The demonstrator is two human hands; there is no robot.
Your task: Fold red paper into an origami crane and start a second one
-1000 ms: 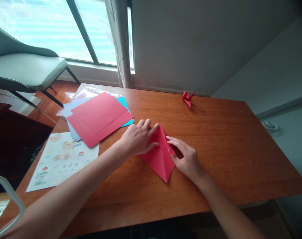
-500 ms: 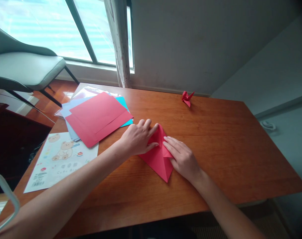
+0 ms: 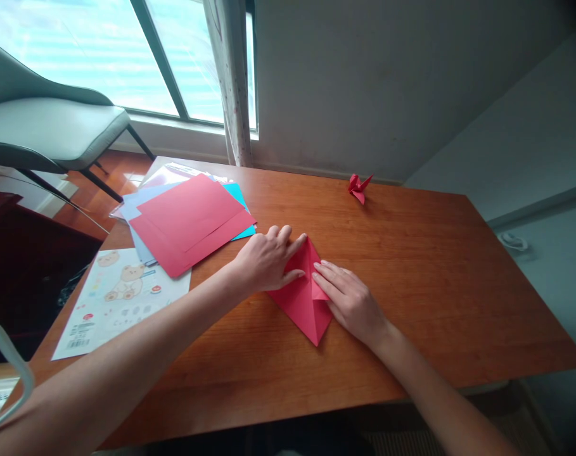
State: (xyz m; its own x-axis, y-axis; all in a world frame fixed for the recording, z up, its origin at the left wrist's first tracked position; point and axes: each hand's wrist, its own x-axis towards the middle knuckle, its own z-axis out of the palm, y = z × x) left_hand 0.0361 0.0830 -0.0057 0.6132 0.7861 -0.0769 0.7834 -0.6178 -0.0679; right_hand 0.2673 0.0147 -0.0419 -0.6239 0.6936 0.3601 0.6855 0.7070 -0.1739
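Observation:
A folded sheet of red origami paper [image 3: 303, 310] lies on the wooden table, one corner pointing toward me. My left hand [image 3: 268, 259] rests on its upper left part, fingers spread, with the thumb and index finger on the paper. On the right side, my right hand [image 3: 347, 294] presses a folded flap down with its fingers lying flat near the centre crease. Its thumb is mostly hidden under the hand. Farther back on the table stands a small folded red paper crane [image 3: 358, 188], apart from both hands.
Red sheets [image 3: 192, 221] lie over pale and blue papers at the left. A white bear-printed sheet [image 3: 126, 304] is partly under my left forearm. Behind the table are a chair [image 3: 54, 130], a curtain [image 3: 230, 82] and a wall. A white cable [image 3: 16, 361] curves at lower left.
The flap under my right hand lies flatter against the paper. Both hands keep nearly the same place, and the whole view has shifted slightly.

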